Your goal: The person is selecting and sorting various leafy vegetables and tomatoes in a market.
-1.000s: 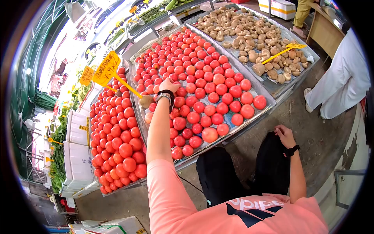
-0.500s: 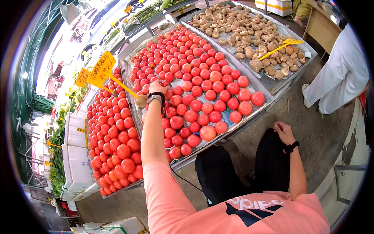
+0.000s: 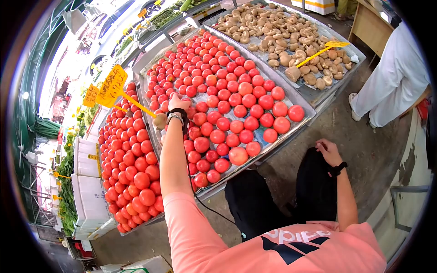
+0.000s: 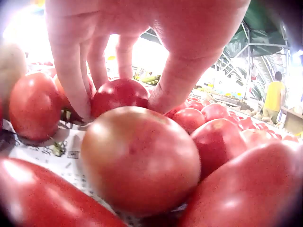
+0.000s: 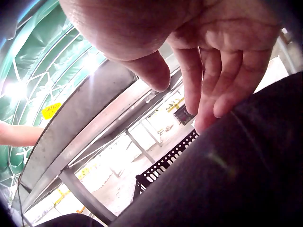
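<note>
Crowded market tray (image 3: 306, 101), left hand (image 3: 178, 102) pinching a tomato (image 4: 118, 94) (tightly hemmed), right hand (image 3: 328, 151) slack on knee (image 3: 318, 179).

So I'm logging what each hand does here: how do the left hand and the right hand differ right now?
The left hand is stretched out over the tomato tray; the right hand is drawn back at the lap. The left hand's fingers and thumb pinch a dark red tomato; the right hand holds nothing, its relaxed fingers resting on the black trouser leg. Both wrists wear a dark band.
</note>
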Action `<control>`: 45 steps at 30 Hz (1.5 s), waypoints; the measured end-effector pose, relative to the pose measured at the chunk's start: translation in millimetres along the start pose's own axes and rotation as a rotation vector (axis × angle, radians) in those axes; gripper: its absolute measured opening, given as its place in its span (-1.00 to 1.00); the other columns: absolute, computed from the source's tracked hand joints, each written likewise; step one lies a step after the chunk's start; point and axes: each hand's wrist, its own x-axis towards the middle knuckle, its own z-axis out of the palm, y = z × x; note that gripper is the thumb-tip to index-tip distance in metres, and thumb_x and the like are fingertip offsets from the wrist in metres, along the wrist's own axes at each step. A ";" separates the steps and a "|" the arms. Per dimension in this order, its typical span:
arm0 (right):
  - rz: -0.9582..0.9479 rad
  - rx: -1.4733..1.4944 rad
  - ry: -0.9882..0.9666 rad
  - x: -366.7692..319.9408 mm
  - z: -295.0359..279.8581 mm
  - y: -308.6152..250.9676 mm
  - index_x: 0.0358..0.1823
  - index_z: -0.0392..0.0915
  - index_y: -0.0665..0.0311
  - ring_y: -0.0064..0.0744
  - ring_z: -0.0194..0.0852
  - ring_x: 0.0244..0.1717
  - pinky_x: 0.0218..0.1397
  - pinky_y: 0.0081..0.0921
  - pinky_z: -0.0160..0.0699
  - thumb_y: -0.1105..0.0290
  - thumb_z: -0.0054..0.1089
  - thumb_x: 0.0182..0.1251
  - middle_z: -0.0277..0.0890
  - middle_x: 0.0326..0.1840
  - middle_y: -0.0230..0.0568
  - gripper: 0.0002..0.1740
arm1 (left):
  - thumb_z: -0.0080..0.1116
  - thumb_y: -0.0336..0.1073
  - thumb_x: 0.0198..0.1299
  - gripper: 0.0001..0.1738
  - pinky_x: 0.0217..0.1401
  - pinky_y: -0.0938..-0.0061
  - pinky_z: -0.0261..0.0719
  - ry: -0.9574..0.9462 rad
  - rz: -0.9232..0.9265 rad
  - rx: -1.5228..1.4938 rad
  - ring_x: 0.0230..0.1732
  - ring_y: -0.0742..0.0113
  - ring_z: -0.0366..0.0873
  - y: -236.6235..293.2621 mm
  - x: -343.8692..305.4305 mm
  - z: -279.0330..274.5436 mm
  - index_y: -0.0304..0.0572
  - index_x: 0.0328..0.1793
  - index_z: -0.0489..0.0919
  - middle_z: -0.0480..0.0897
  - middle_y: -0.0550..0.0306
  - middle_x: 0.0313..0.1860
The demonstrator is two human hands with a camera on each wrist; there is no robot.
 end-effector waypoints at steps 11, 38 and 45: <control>0.015 0.011 -0.034 2.4 -0.5 -0.9 0.07 0.63 0.43 -0.48 0.66 -0.22 -0.07 -0.49 0.64 0.38 0.13 0.63 0.69 -0.23 -0.21 -0.76 | 0.57 0.09 -0.13 -0.38 0.24 0.12 0.66 -0.085 0.090 0.274 0.04 0.00 0.78 4.8 -6.2 -21.6 -0.08 0.04 0.75 0.81 -0.11 -0.03; -0.019 0.075 -0.035 -9.1 -0.7 -13.3 0.06 0.65 0.43 -0.54 0.65 -0.22 -0.08 -0.52 0.62 0.45 0.21 0.55 0.70 -0.23 -0.26 -0.79 | 0.46 -0.18 -0.01 -0.53 0.23 0.06 0.69 0.077 0.110 0.139 0.11 -0.13 0.75 20.2 -29.2 -24.8 -0.09 0.07 0.72 0.79 -0.18 -0.04; -0.068 0.024 -0.091 -6.1 3.1 -32.8 0.04 0.66 0.42 -0.45 0.68 -0.22 -0.07 -0.47 0.65 0.44 0.26 0.51 0.72 -0.22 -0.15 -0.79 | 0.43 -0.09 0.08 -0.63 0.23 0.10 0.70 0.036 0.152 0.225 0.07 -0.08 0.77 20.3 -47.1 -32.0 0.03 0.01 0.82 0.81 -0.07 -0.03</control>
